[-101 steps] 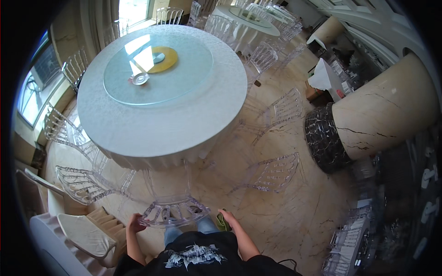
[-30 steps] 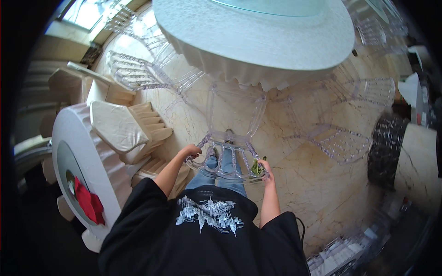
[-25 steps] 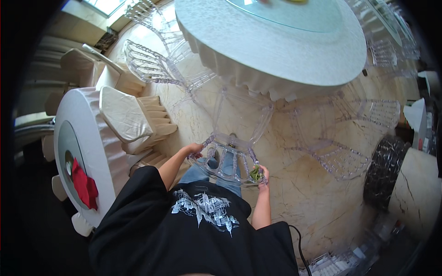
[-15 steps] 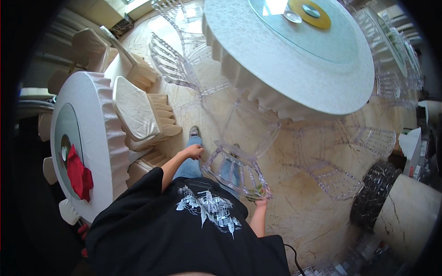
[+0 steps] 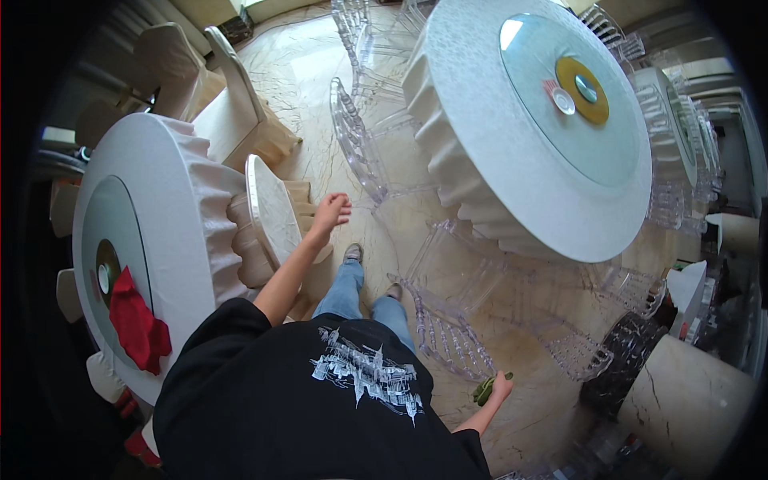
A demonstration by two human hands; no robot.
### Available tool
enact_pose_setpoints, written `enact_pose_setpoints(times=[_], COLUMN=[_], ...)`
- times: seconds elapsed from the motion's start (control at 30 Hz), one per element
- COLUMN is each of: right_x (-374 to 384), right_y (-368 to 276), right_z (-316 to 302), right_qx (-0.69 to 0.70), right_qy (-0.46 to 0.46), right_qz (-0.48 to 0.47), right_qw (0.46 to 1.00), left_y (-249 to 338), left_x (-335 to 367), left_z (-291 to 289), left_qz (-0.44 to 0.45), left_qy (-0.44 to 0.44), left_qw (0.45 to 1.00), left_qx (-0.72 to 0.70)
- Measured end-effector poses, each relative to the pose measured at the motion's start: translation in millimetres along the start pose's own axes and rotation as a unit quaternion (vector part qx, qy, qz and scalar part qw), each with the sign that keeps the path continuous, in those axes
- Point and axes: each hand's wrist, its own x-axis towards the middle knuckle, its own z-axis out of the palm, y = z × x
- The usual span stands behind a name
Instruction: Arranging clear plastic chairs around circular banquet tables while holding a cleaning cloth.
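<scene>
My right hand (image 5: 502, 387) is closed round a bunched green cloth (image 5: 483, 390), close to the top of a clear plastic chair's spindled back (image 5: 452, 336). That chair stands by the big round table, its clear seat toward the table's edge. Out in front of me, my left hand (image 5: 331, 213) hangs in the air with loosely bent fingers and nothing in them. Nearest to it is a cream-covered chair (image 5: 276, 212) at the smaller table, apart from the hand.
The large round table (image 5: 464, 104) has a white cloth and a glass turntable (image 5: 552, 144). More clear chairs (image 5: 356, 144) surround it. At left, a red cloth (image 5: 136, 324) lies on another round table (image 5: 180, 240). A marble column (image 5: 688, 392) stands at right.
My left arm has reached forward and up. The right hand, with the green cloth, has moved right and nearer the lower edge. My view has turned, and the clear chair appears farther from my body.
</scene>
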Motion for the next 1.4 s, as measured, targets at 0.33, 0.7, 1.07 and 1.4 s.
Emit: enact_pose_setpoints(times=[0.33, 0.7, 1.07, 1.4], right_x=[-76.4, -115.2, -65.1, 104.7], right_y=[-103.9, -292.6, -576.2, -644.6], right_z=[55.9, 113.6, 491.9, 460.5], right_qx=[-0.035, -0.021, -0.248, -0.084], right_qy=[-0.018, -0.187, -0.356, -0.031], right_qz=[-0.130, -0.245, -0.384, -0.208], right_qw=[0.991, 0.951, 0.815, 0.974], left_y=[65.7, 78.5, 41.6, 59.3], left_x=[110.6, 124.4, 117.0, 90.2], left_z=[-8.8, 19.0, 14.7, 8.7], left_qz=[-0.092, -0.112, -0.059, -0.018], left_qy=[-0.079, -0.006, 0.046, 0.041], left_qw=[0.972, 0.952, 0.958, 0.944], left_qx=[-0.202, -0.285, -0.275, -0.326])
